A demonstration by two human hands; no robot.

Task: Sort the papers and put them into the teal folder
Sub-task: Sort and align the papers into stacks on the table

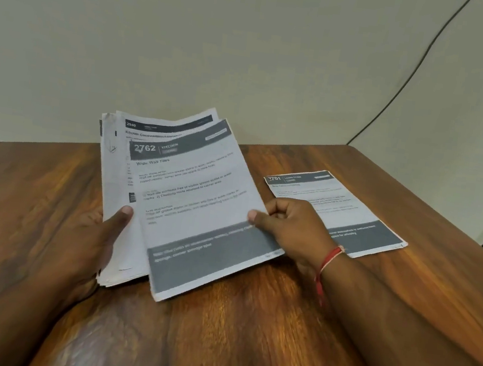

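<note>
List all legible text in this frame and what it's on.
"2762", "KITCHEN", "Wipe Wall Tiles": top sheet, pinched by the right hand.
"2940": second sheet, in the stack that the left hand holds.
"2701": single sheet lying on the table.
Body text on all three: too blurred to read.

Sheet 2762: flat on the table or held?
Held: the right hand pinches sheet 2762 at its edge, skewed atop the stack the left hand grips.

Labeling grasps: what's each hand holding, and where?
Left hand holds the paper stack from below, thumb on its lower left. Right hand pinches the top sheet at its right edge.
</note>
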